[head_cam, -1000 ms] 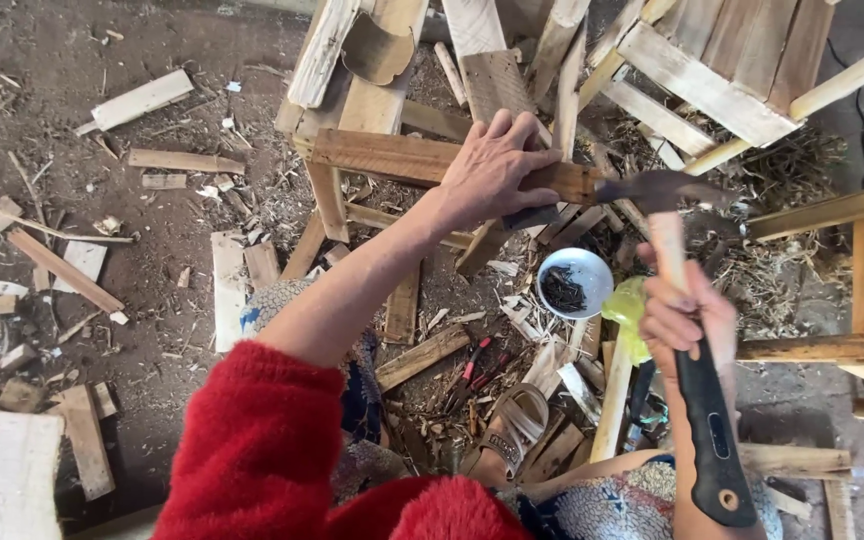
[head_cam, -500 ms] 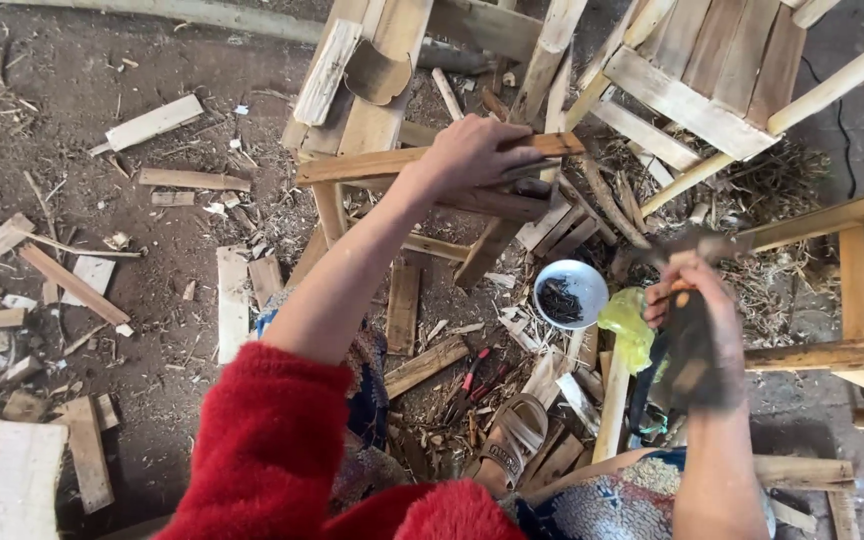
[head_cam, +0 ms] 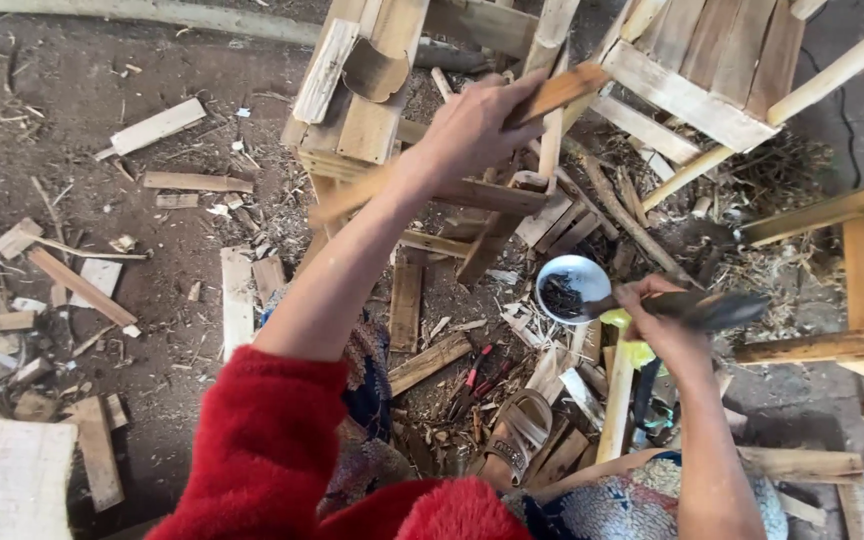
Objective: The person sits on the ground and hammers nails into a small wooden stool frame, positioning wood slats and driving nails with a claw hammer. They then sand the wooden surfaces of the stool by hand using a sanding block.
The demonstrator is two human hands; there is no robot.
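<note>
White bowl (head_cam: 574, 287) on floor holds dark contents. Right hand (head_cam: 664, 322), fingers closed round hammer (head_cam: 707, 308), beside it. Left hand (head_cam: 472, 125), fingers wrapped, grips wooden slat (head_cam: 564, 90).

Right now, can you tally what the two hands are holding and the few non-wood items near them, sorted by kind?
Long wooden slat in left hand: 1
Dark-headed hammer in right hand: 1
Round white bowl: 1
Red-handled pliers: 1
Brown sandal: 1
Total: 5

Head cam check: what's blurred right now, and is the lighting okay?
Head view: the hammer in the right hand is smeared by motion; the left hand and its wooden slat are slightly soft. Floor scraps are sharp. Daylight is even, without glare or hard shadows.
</note>
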